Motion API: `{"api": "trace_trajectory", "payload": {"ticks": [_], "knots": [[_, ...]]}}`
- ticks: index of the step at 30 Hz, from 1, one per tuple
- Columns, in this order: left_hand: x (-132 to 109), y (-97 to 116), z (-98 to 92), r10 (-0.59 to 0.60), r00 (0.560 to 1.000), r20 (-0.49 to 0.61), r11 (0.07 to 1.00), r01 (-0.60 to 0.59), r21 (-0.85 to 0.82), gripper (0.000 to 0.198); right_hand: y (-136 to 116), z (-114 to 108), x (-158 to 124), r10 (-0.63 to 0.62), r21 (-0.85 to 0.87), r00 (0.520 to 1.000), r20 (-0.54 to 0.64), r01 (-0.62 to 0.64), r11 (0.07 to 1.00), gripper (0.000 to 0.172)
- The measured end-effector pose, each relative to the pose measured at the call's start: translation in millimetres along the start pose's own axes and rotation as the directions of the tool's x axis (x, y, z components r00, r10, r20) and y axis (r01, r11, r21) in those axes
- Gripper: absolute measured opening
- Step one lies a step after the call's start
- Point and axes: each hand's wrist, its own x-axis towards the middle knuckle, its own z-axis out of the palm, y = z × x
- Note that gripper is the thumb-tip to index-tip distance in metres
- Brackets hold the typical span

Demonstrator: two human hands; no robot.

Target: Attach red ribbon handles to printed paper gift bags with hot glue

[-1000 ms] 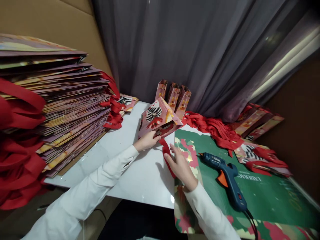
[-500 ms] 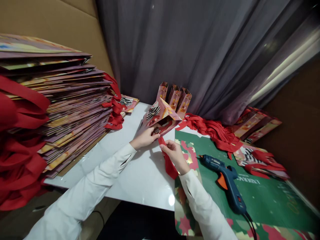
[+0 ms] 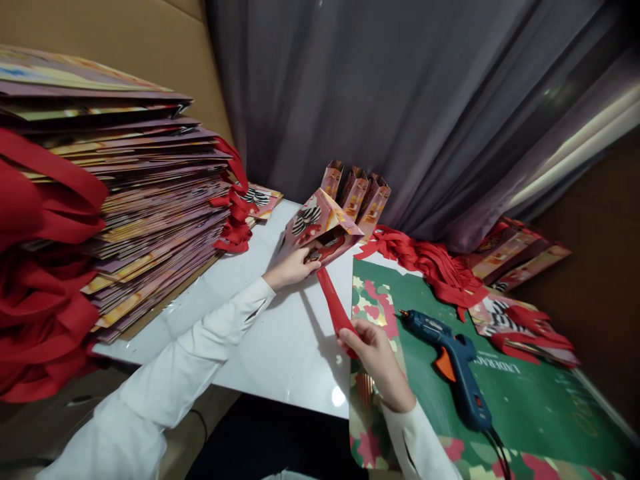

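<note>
Red ribbon stretched taut from the printed paper bag, middle of the frame.

I see my left hand [image 3: 291, 268] pinching the open mouth of the pink paper gift bag [image 3: 320, 230] with its zebra-striped and red print, lying on the white tabletop [image 3: 260, 347]. My right hand [image 3: 373, 353], lower centre, is closed around the flat red ribbon handle [image 3: 333, 307], which runs straight up to the bag. A blue glue gun [image 3: 453, 367] lies just right of that hand.

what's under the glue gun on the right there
The glue gun lies on a green printed sheet spread over the white table. What lies beneath the sheet is covered.
</note>
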Motion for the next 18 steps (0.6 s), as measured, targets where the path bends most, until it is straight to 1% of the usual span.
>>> {"api": "trace_trajectory", "payload": {"ticks": [4,8,10,13,15,16,17,18], "knots": [[1.8,-3.3,-2.3,-0.019,0.999,-0.029,1.000,0.019,0.002,0.044,3.5,-10.1,-26.4,0.007,-0.014,0.999,-0.048,-0.008,1.000,0.039],[5.0,-11.1,-13.8,-0.065,0.992,-0.104,0.998,0.067,0.019,0.044,2.5,-22.3,-59.7,0.074,-0.079,0.996,-0.058,-0.078,0.994,0.044],[6.5,-14.7,-20.1,-0.085,0.987,-0.134,0.996,0.090,0.029,0.043,4.1,-35.2,-78.3,0.120,-0.118,0.991,-0.063,-0.127,0.985,0.046],[7.5,-16.7,-26.5,-0.104,0.983,-0.151,0.992,0.113,0.049,0.042,9.4,-69.9,-105.8,0.199,-0.171,0.974,-0.106,-0.215,0.961,0.046],[7.1,-15.3,-28.6,-0.115,0.983,-0.145,0.990,0.126,0.070,0.041,12.3,-99.4,-121.8,0.201,-0.182,0.953,-0.227,-0.244,0.952,0.042],[6.6,-13.9,-28.9,-0.120,0.983,-0.137,0.988,0.132,0.083,0.041,12.7,-113.5,-128.4,0.199,-0.178,0.928,-0.315,-0.263,0.948,0.041],[5.9,-12.3,-28.8,-0.125,0.984,-0.126,0.986,0.137,0.096,0.042,12.1,-125.8,-133.4,0.170,-0.148,0.876,-0.451,-0.261,0.954,0.039],[4.9,-10.4,-28.1,-0.129,0.985,-0.111,0.984,0.142,0.110,0.044,10.3,-135.4,-136.4,0.135,-0.092,0.799,-0.586,-0.232,0.968,0.036]]}}
